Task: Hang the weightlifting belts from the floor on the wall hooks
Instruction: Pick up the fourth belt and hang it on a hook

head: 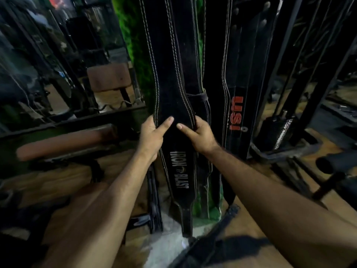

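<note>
A black weightlifting belt with white stitching and "IRON BLAST" lettering (174,89) hangs straight down in front of me, its top out of frame. My left hand (152,137) grips its left edge, thumb across the front. My right hand (199,135) grips the right edge the same way. A second black belt with red "USI" lettering (234,105) hangs just to the right. Another dark belt (222,231) lies on the floor near my feet. The hooks are hidden above the frame.
A green wall strip (139,60) runs behind the belts. A padded bench roller (63,142) and a mirror are at the left. A black machine frame with a weight stack (280,130) stands at the right. The floor is wood-patterned.
</note>
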Demonstrator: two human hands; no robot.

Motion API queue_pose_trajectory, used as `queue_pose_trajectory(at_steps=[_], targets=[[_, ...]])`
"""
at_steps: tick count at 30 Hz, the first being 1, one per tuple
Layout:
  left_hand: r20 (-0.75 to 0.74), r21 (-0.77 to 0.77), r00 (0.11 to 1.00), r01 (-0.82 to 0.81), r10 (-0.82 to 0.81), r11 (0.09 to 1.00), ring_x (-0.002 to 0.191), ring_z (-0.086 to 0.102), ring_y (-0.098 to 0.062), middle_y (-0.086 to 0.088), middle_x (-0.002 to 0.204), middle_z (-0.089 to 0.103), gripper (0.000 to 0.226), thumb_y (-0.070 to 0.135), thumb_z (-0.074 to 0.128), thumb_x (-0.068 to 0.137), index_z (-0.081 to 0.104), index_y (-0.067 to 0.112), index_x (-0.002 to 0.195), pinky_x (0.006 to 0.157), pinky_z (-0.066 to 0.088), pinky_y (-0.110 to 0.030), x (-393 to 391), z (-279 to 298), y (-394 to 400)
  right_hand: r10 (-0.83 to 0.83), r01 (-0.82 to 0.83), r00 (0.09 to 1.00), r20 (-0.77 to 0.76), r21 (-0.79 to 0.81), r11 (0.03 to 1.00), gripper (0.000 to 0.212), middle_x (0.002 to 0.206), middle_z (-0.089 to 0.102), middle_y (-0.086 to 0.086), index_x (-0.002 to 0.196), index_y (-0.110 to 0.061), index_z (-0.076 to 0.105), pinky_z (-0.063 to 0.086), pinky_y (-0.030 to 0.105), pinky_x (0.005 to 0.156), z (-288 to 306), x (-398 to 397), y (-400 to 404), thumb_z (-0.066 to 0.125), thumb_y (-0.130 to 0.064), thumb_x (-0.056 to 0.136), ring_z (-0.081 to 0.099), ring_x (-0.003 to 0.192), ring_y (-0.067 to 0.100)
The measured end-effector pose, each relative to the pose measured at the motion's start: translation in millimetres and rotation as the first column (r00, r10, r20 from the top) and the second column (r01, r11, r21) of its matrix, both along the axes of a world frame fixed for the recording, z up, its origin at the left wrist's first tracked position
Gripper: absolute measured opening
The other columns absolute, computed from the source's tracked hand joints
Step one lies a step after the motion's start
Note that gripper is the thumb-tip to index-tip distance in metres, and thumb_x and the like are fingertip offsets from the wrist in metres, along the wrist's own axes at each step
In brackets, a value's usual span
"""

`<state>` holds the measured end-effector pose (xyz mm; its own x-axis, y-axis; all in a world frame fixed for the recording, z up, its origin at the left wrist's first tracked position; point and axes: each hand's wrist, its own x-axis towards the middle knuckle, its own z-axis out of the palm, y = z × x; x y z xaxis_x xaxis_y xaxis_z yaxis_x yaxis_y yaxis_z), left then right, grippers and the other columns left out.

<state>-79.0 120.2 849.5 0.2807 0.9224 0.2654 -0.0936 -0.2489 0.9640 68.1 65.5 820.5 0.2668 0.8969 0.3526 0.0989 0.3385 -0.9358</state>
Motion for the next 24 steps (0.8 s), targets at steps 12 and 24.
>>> queue_pose_trajectory(at_steps=[12, 24], targets=[[-0.192, -0.360, 0.979, -0.001, -0.073, 0.933, 0.099, 0.074, -0.013, 0.003, 0.101, 0.078, 0.022, 0.014, 0.070, 0.093, 0.072, 0.007, 0.113, 0.089, 0.056, -0.028, -12.7, -210.3, -33.4, 0.044, -0.001, 0.995, 0.088, -0.437, 0.899, 0.039, 0.115, 0.075, -0.004, 0.120, -0.010, 0.073, 0.056, 0.025, 0.094, -194.9, -4.0, -39.9, 0.080, -0.028, 0.086, 0.070, 0.108, 0.005], [-0.262, -0.479, 0.960, -0.041, -0.098, 0.877, 0.099, 0.075, -0.014, 0.007, 0.096, 0.079, 0.010, 0.031, 0.075, 0.090, 0.077, 0.024, 0.097, 0.089, 0.059, -0.035, -18.0, -330.3, -61.7, 0.075, 0.072, 0.975, 0.207, -0.624, 0.778, 0.044, 0.107, 0.078, 0.000, 0.115, -0.015, 0.076, 0.061, 0.029, 0.081, -311.9, -6.5, -70.3, 0.081, -0.043, 0.082, 0.074, 0.097, 0.009]])
